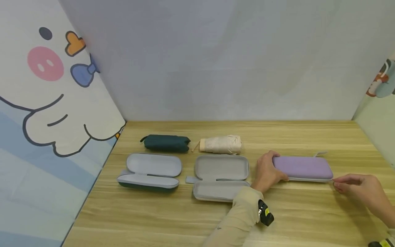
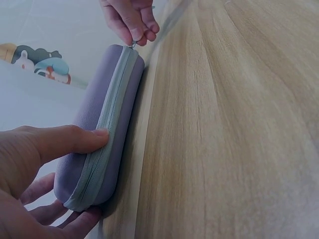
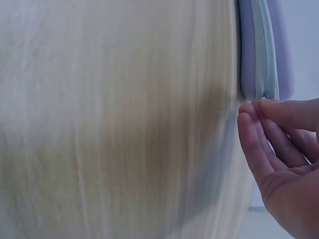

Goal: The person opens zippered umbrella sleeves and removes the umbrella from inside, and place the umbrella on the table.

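Note:
A purple zip case [image 1: 303, 168] lies closed on the right of the wooden table, with a pale zipper band [image 2: 107, 134] along its near side. My left hand [image 1: 267, 170] grips its left end; the left wrist view has the thumb on the zipper band and the other fingers around the end. At the opposite end, my right hand [image 1: 364, 192] pinches the zipper pull between thumb and finger. In the right wrist view the zipper slider [image 3: 267, 95] sits just above the fingertips, which hide most of the pull. A light strap [image 1: 321, 153] sticks out behind the case.
Left of the purple case, a grey-lined case [image 1: 221, 167] and a dark green case with pale lining [image 1: 154, 164] lie open. Behind them are a folded dark green umbrella [image 1: 167, 143] and a folded cream umbrella [image 1: 220, 144]. A pale wall [image 1: 234, 68] borders the table's back.

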{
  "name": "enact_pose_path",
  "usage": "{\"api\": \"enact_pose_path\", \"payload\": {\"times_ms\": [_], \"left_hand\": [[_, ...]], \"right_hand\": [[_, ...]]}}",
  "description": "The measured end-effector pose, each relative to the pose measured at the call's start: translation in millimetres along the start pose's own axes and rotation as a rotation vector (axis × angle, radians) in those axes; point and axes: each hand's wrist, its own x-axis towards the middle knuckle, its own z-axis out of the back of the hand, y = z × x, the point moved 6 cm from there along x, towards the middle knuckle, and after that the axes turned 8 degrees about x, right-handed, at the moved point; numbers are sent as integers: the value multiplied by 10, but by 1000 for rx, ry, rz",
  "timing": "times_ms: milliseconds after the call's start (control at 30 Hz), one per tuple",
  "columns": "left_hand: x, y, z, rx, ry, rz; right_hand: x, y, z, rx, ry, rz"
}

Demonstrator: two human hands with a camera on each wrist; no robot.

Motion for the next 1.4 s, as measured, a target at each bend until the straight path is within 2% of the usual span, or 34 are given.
{"api": "enact_pose_path", "payload": {"times_ms": [300,567,700,1033,1400], "left_hand": [[-6,-8,-7,8,-1,-10],[5,-8,-22,10,1,-13],[7,-2,-28,3,8,-8],[6,-16,-10,11,1,-34],[4,-13,-1,11,2,-12]], "right_hand": [[-19,-19,-11,21,-3,-4],[-34,59,-38,160,32,8],[-44,75,-41,145,28,11],[-42,137,-95,22,20,13],[-35,180,-168,60,49,9]]}}
